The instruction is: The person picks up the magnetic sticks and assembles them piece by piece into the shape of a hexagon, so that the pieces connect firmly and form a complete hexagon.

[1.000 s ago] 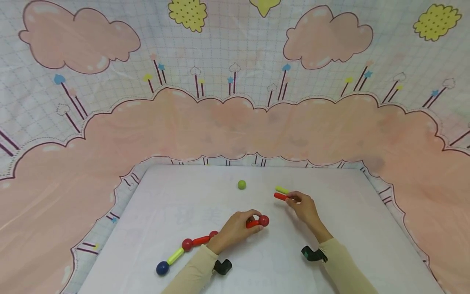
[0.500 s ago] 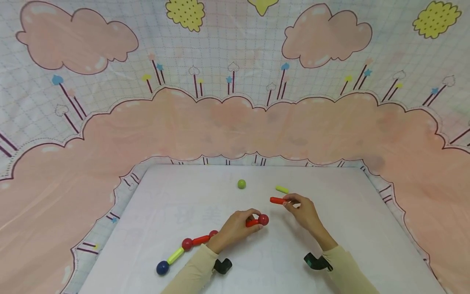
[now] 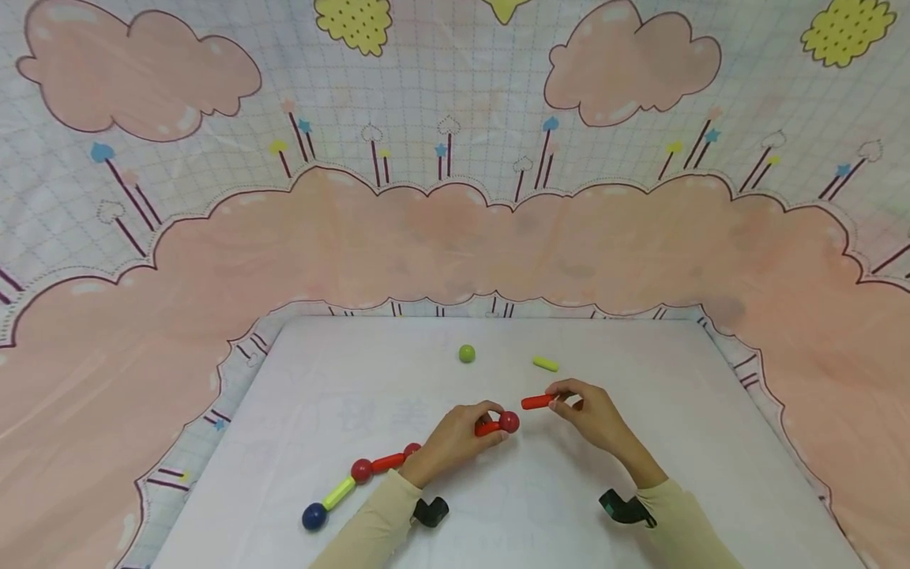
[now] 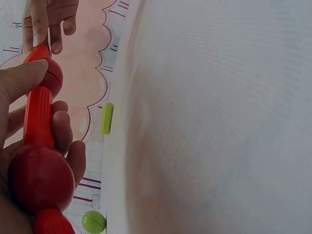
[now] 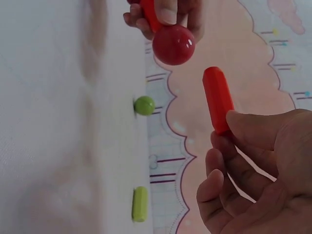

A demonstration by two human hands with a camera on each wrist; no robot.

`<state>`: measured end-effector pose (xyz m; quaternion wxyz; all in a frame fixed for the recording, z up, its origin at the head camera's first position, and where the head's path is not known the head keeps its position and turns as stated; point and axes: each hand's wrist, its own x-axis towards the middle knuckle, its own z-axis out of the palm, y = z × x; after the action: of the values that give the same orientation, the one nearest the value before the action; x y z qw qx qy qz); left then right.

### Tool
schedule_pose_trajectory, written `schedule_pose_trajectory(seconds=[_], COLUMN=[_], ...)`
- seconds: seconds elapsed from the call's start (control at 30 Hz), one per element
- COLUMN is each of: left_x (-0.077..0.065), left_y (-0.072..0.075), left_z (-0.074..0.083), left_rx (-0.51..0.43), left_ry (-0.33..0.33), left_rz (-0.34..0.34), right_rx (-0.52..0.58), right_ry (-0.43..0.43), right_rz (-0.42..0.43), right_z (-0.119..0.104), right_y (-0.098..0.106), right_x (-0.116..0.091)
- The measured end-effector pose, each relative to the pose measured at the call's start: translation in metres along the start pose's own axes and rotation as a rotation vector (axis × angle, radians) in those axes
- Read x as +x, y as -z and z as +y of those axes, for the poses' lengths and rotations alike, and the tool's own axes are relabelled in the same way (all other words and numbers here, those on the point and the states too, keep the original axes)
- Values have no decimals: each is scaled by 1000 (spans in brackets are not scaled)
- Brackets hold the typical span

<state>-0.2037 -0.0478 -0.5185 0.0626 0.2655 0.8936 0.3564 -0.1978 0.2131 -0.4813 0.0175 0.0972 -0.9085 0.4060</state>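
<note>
My left hand (image 3: 455, 436) grips a red rod (image 4: 38, 119) with a red ball (image 3: 509, 422) on its right end. In the left wrist view a second red ball (image 4: 41, 178) sits at that rod's other end, by the palm. From there a chain runs left: a red rod (image 3: 387, 462), a red ball (image 3: 362, 472), a yellow-green rod (image 3: 339, 493) and a blue ball (image 3: 315, 517). Another loose red rod (image 5: 217, 100) is pinched between the thumb and fingers of my right hand (image 3: 596, 419). Its bare end points toward the red ball, a small gap apart.
A green ball (image 3: 466, 353) and a yellow-green rod (image 3: 545, 363) lie near the far side of the white table (image 3: 682, 411). Black wrist cameras (image 3: 626, 507) sit at both cuffs. A patterned pink cloth (image 3: 455, 245) hangs behind.
My right hand has brought its red rod away from the yellow-green rod, toward me and slightly left, closer to the red ball. The left hand has stayed almost still.
</note>
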Motion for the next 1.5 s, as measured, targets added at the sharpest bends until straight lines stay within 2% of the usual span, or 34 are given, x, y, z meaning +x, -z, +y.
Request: schedule_pose_trajectory(seconds=[0.3,0.53,0.73,1.0,1.17,1.5], left_x=[2,2,2,4,3,-10], left_y=[2,5,5,5,8,23], left_z=[-1,-1,0,-3,-4,-10], left_rx=[4,-8,4,4,7,-6], left_ry=[-27,-10,-17,-22,-22,34], left_rz=[25,26,30,24,32,55], right_rx=[-25,-33,74,255,277,314], right_ry=[31,50,37,-45,-79,-142], right_rz=[-43,-51,-75,-114,-100,-58], right_z=[-1,-2,-1,-1,-2,5], right_y=[0,-7,-14,-24,-25,-22], right_x=[-1,0,0,2,4,10])
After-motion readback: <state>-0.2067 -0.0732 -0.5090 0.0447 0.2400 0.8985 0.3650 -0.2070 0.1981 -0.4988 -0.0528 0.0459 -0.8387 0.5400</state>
